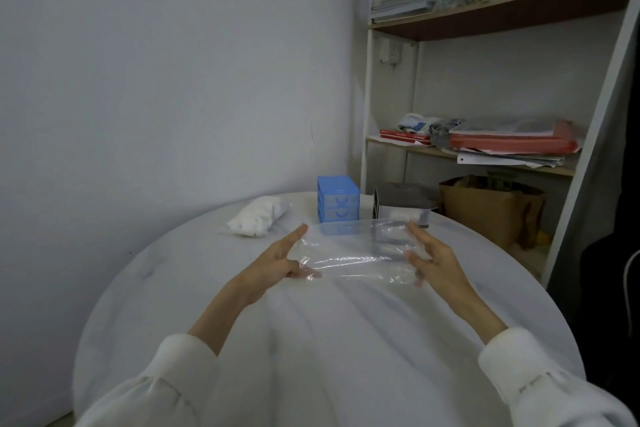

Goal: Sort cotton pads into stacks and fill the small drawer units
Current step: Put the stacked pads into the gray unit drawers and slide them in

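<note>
Stage: the task is being judged as barely begun; no stack of pads is being seen anywhere on the table (346, 340), and no drawer is being seen pulled out.

Clear plastic bag (353, 250): it is being held stretched flat above the middle of the table, between both hands; nothing is being seen inside it, so it is being judged empty.

Left hand (277, 263): the left edge of the bag is being pinched, with the index finger being kept straight along the bag's upper corner.

Right hand (433, 260): the right edge of the bag is being pinched between thumb and curled fingers.

Cotton pads (258, 217): a loose white heap, apparently in or on thin plastic, is being left lying at the centre left of the frame, well apart from the hands and unsorted.

Blue drawer unit (337, 203): it is being left standing at the far edge of the table, centre of the frame, its drawers being shown closed; the contents cannot be told.

Grey drawer unit (403, 206): it is being partly hidden behind the bag, just right of the blue one; a pale front is being shown, and whether anything is inside cannot be told.

Remaining: sorting the heap into stacks, opening the drawers and filling both units are all being judged as still to do.
</note>
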A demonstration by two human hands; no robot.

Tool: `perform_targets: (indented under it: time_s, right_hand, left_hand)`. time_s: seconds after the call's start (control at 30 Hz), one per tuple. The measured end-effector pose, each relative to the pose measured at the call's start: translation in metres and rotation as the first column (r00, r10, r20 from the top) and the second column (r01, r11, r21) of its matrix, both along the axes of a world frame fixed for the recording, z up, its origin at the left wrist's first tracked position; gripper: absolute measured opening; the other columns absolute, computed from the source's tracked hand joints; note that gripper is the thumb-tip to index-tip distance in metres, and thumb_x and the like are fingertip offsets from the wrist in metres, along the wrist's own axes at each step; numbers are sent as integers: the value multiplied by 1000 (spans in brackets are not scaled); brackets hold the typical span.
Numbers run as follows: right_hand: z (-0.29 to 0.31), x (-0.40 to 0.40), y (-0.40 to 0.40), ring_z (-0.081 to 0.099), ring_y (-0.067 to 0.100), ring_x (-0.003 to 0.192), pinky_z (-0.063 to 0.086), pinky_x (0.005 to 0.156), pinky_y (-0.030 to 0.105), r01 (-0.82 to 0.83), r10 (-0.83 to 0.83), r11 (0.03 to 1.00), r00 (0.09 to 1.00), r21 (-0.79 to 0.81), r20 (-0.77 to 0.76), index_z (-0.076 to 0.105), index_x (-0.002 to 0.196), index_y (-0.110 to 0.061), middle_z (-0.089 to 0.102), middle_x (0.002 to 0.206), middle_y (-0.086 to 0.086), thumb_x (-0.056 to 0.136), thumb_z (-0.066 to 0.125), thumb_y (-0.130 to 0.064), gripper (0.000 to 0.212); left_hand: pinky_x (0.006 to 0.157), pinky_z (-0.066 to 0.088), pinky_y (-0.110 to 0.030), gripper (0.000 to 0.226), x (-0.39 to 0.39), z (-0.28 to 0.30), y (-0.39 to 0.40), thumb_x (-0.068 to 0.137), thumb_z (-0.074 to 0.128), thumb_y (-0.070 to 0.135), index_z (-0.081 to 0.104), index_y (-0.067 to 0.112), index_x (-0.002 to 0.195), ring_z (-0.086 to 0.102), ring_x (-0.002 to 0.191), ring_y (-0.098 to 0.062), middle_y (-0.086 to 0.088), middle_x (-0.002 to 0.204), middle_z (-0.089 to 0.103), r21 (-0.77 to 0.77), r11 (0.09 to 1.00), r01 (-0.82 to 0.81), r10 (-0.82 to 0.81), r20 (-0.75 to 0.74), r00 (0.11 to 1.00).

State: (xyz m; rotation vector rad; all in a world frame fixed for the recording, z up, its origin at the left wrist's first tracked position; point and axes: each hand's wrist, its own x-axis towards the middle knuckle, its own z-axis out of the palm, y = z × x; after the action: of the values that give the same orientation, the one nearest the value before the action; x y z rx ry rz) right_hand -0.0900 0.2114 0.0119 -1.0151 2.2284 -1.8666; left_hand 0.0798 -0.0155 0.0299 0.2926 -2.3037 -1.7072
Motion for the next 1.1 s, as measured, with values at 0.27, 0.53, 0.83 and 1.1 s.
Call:
perform_targets:
  time_s: [0.27, 0.53, 0.83, 1.1]
  right_hand:
    - [0, 0, -4, 68, 9, 69, 53, 72, 15, -75, 72, 997, 993, 33, 89, 44, 137, -11, 46, 132, -4, 92, 51, 1, 47]
    - [-4, -8, 7, 59, 26, 105, 43, 86, 25, 106, -125, 976, 988, 191, 90, 61, 116, -12, 57, 128, 6, 85, 52, 7, 37]
    - [-19, -37, 78, 60, 30, 97, 49, 92, 43, 623, -682, 703, 727, 344, 75, 60, 119, -7, 61, 116, 13, 91, 53, -8, 29]
    - [-11, -47, 121, 58, 40, 93, 48, 70, 40, 776, -836, 514, 548, 364, 13, 63, 110, 4, 59, 111, 24, 93, 48, -10, 26]
  left_hand:
    - [72, 52, -16, 68, -4, -12, -3, 91, 37, -14, 24, 23, 146, 69, 92, -7, -9, 147, 37, 38, 997, -66, 67, -16, 998]
    - [66, 52, -16, 95, -19, -24, 14, 78, 65, -9, 16, 33, 148, 67, 80, -10, 7, 149, 28, 18, 994, -112, 111, 63, 992]
    - [91, 39, -21, 60, -68, -27, 72, 92, 50, 1, 31, 22, 144, 42, 123, -19, -4, 146, 32, -216, 972, -97, 103, 18, 995]
    - [99, 27, -15, 59, -127, 7, 118, 86, 51, -6, 36, 13, 140, 33, 133, -24, -9, 145, 31, -371, 895, -249, 175, -222, 959]
